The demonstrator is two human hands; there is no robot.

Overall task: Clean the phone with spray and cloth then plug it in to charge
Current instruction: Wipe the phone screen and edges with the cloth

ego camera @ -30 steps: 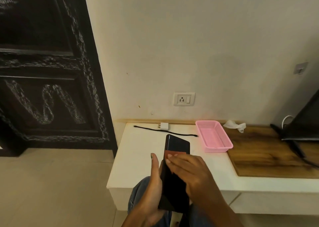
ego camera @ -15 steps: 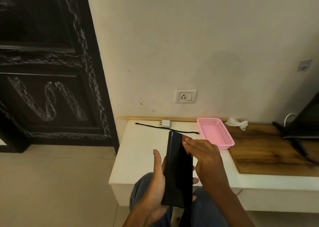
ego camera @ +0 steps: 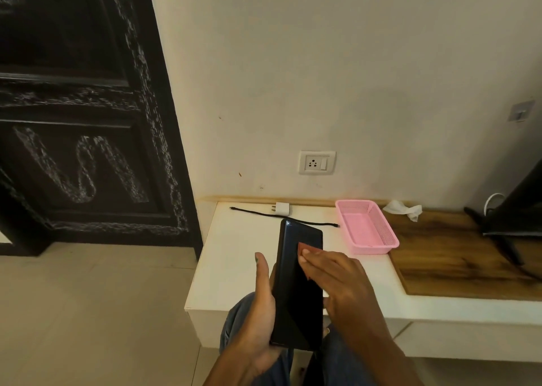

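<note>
Item one, as I read it on my remote feed: a dark carved wooden door point(ego camera: 76, 127) filling the left side, beside a plain off-white wall point(ego camera: 322, 63). Item two: a low white ledge point(ego camera: 234, 256) running along that wall, its right part covered by a brown wood-grain board point(ego camera: 457, 262). Item three: a black slanted stand or screen edge point(ego camera: 516, 209) at far right, too cropped for me to identify. Item four: a pink perforated plastic basket point(ego camera: 390, 239) sitting where white top meets board. Item five: the black rectangular glossy phone point(ego camera: 296, 297), held upright over my operator's denim-clad lap, in front of the ledge. Item six: left hand point(ego camera: 258, 321) clasped around the phone's lower left edge, thumb raised along the side. Item seven: right hand point(ego camera: 346, 283) laid flat across the screen, fingers pressing a small reddish-brown cloth point(ego camera: 306, 246) against the glass. Item eight: white wall socket with switch point(ego camera: 317, 162) above the ledge. Item nine: crumpled white tissue point(ego camera: 403, 209) on the board behind the basket. Item ten: white charger plug point(ego camera: 282, 209) near the wall. Item eleven: thin black cable point(ego camera: 264, 214) lying loose on the white top, passing behind the phone.
</note>
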